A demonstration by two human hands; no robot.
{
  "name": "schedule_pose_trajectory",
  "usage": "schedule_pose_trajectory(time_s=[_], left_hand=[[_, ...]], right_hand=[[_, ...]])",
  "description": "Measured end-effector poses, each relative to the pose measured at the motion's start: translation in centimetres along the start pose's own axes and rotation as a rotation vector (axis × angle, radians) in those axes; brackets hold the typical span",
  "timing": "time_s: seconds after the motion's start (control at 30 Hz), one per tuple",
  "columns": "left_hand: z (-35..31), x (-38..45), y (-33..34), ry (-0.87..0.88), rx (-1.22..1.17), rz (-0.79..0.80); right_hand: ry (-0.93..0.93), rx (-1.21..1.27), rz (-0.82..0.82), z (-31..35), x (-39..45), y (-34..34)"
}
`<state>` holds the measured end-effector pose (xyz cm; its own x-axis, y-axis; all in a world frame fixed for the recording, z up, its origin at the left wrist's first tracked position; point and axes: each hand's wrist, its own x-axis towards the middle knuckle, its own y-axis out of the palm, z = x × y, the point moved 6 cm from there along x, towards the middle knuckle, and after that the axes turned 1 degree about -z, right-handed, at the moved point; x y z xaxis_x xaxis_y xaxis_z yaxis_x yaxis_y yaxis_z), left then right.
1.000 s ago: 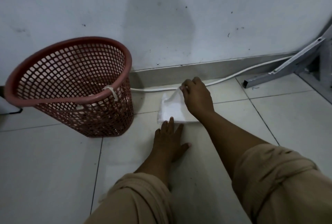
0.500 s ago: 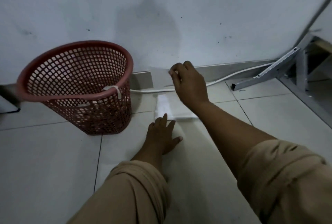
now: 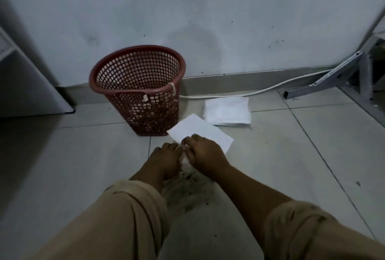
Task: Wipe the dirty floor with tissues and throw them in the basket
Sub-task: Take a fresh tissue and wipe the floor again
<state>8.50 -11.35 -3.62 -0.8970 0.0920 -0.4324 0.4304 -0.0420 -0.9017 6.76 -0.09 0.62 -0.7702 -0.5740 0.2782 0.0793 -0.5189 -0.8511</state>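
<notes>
A single white tissue lies flat on the tiled floor in front of my hands. My right hand pinches its near edge. My left hand is right beside it, fingers curled at the same edge of the tissue. A stack of white tissues rests on the floor behind, near the wall. The red mesh basket stands upright to the left of the stack. Dark dirt smears cover the tile just below my hands, between my forearms.
A white cable runs along the baseboard behind the tissue stack. A grey metal bracket leans at the far right. A white cabinet stands at the left by the wall.
My right hand lifted one tissue off the stack and brought it toward me onto the floor. My left hand moved up to the tissue's edge. The view pulled back, showing the dirt.
</notes>
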Motion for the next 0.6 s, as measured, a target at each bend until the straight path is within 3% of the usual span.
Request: schedule_pose_trajectory(time_s=[0.13,0.23,0.37,0.5,0.6], left_hand=[[2.7,-3.7,3.0,-0.212,-0.192,0.053],[4.4,-6.0,4.8,-0.34,-0.367,-0.02],[7.0,-7.7,7.4,-0.33,-0.227,-0.067],[9.7,-8.9,8.9,-0.445,-0.162,-0.103],[9.9,-9.0,8.6,-0.485,-0.216,-0.252]], right_hand=[[-0.042,0.001,0.075,3.0,-3.3,3.6],[-0.076,0.014,0.142,5.1,-5.1,6.1],[-0.204,-0.078,0.233,7.5,-6.8,9.0],[-0.258,-0.086,0.277,7.6,-7.1,10.1],[-0.267,-0.061,0.274,7.2,-7.0,10.0]])
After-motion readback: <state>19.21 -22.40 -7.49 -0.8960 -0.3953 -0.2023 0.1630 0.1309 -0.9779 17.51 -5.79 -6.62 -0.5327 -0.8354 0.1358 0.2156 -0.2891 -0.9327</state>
